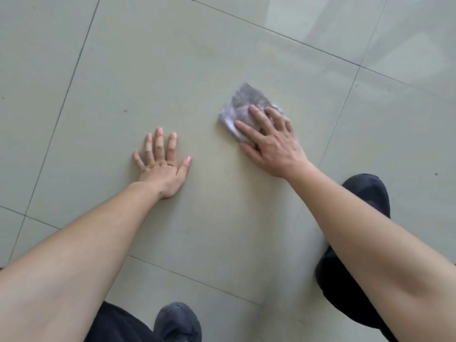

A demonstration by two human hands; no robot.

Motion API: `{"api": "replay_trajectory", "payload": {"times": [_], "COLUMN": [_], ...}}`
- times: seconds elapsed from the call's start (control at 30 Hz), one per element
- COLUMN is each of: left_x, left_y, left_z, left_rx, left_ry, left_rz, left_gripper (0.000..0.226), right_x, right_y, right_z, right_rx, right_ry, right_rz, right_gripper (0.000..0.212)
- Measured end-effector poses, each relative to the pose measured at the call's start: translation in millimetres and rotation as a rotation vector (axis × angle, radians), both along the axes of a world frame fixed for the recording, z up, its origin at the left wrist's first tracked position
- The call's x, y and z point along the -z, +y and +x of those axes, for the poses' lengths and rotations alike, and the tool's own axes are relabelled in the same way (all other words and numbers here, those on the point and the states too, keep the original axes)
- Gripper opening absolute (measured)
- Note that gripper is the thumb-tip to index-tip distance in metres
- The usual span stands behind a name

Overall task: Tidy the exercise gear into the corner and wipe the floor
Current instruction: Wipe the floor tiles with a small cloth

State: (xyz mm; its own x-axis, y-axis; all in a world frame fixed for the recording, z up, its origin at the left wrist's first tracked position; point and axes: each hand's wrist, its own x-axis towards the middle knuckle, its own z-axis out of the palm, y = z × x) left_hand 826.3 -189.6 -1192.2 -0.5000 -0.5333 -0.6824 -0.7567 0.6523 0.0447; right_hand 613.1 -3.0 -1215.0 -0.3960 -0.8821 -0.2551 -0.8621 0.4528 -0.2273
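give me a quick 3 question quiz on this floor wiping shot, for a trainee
1. True or false: the left hand holds the cloth.
2. What is the right hand doing?
A. pressing the cloth onto the floor with straight fingers
B. lifting the cloth clear of the floor
C. hanging in the air with nothing under it
3. Fill the gap: the left hand lies flat, fingers spread, on the bare ____.

Key: 1 false (it is apart from the cloth); 2 A; 3 floor.
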Motion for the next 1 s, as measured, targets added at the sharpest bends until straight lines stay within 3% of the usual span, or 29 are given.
{"api": "replay_trajectory", "payload": {"times": [0.17,0.27,0.37,0.47,0.63,0.7,0.77,0.83,0.93,1.0], "left_x": [2.4,6.8,8.0,8.1,12.5,17.9,25.9,29.8,30.8,30.3], "left_y": [-9.4,-23.0,-45.9,-72.9,-99.5,-100.9,-100.1,-100.1,-100.5,-100.9], "left_z": [16.7,27.9,34.3,36.0,38.0,40.5,43.9,45.8,45.7,45.3], "left_rx": [0.027,-0.131,-0.347,-0.512,-0.762,-0.792,-0.766,-0.767,-0.757,-0.756], "left_ry": [0.294,0.329,0.298,0.261,0.206,0.173,0.158,0.15,0.135,0.132], "left_rz": [-0.202,-0.287,-0.335,-0.345,-0.321,-0.302,-0.315,-0.323,-0.335,-0.326], "left_gripper": [0.057,0.059,0.068,0.073,0.072,0.072,0.073,0.073,0.074,0.074], "right_x": [-14.1,-18.8,-14.8,-8.7,-11.8,-14.4,-14.2,-12.0,-11.2,-10.5], "right_y": [16.9,7.0,-33.6,-87.6,-143.4,-148.0,-153.6,-163.3,-179.7,-195.7], "right_z": [-99.2,-129.7,-115.7,-64.1,50.3,54.1,24.2,-22.5,-88.6,-101.6], "right_rx": [0.73,0.848,0.888,0.642,-0.089,-0.335,-0.384,-0.183,0.342,0.565], "right_ry": [0.024,-0.023,-0.057,-0.052,-0.099,-0.119,-0.117,-0.087,-0.065,-0.046], "right_rz": [0.235,0.321,0.274,0.144,0.09,0.096,0.072,0.056,0.124,0.185], "right_gripper": [0.065,0.065,0.064,0.061,0.052,0.051,0.05,0.052,0.061,0.063]}}
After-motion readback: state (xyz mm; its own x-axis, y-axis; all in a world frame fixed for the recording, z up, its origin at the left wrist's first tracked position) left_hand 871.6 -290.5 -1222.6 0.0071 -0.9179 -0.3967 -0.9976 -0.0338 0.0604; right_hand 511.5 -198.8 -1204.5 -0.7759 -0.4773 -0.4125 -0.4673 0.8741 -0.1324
